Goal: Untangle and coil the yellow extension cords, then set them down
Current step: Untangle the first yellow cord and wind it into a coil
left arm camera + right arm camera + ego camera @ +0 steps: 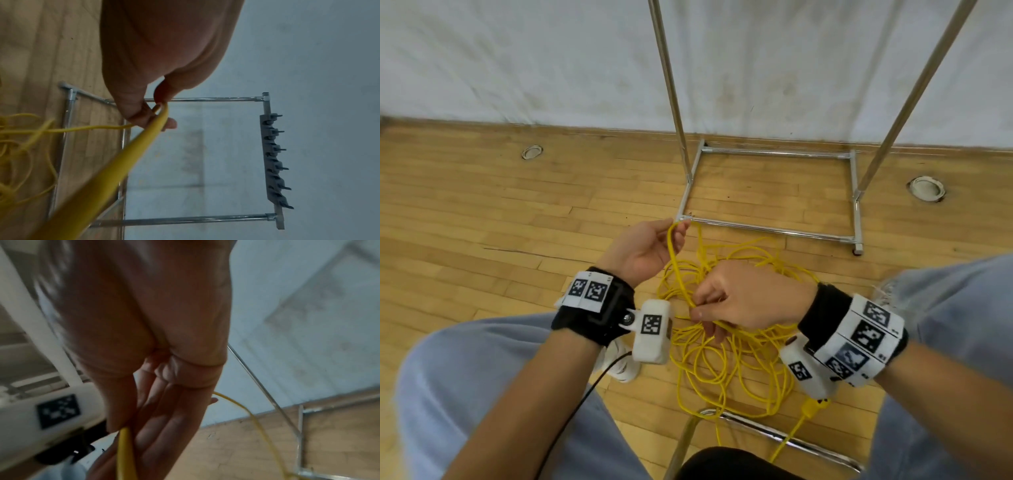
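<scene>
Item 1: my left hand, raised over the floor, thumb and fingertips pinching the top of a loop of thin yellow extension cord; the left wrist view shows the same pinch, with the strand running down out of it

Item 2: the cord itself, a loose tangled heap on the floor between my knees, directly below and between both hands, one strand rising to the left hand and others passing through the right; a yellow plug end lies at the heap's near right edge

Item 3: my right hand, lower and nearer than the left, fingers curled round several strands at the top of the heap; in the right wrist view the cord runs along the palm

Item 4: light wooden strip floor, two round white floor fittings set into it

Item 5: chrome tubular garment rack, standing just beyond the heap against a pale grey-white wall

Item 6: my blue jeans, knees either side of the cord
</scene>
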